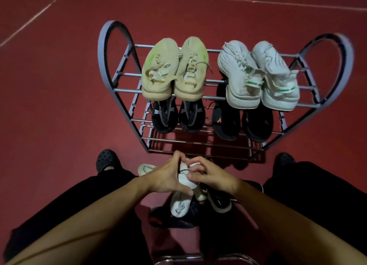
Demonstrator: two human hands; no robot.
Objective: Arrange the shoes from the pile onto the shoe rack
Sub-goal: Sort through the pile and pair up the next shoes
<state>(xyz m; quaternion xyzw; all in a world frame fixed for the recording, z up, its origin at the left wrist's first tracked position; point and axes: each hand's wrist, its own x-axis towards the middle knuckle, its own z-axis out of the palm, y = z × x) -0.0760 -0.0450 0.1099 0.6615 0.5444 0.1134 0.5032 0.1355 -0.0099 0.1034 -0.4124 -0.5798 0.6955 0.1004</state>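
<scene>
A grey metal shoe rack stands on the red floor in front of me. Its top shelf carries a beige pair and a white pair with green marks. The shelf below holds a black mesh pair and a black pair with orange marks. Just before the rack, my left hand and my right hand both grip a white shoe held above the pile. Under it lie another white shoe, a black shoe with a pale sole and a dark shoe.
My feet in black clogs rest at either side of the pile, the right one near the rack's corner. A pale shoe toe peeks out left of my hands. The rack's lowest bars show no shoes. A chrome bar runs along the bottom edge.
</scene>
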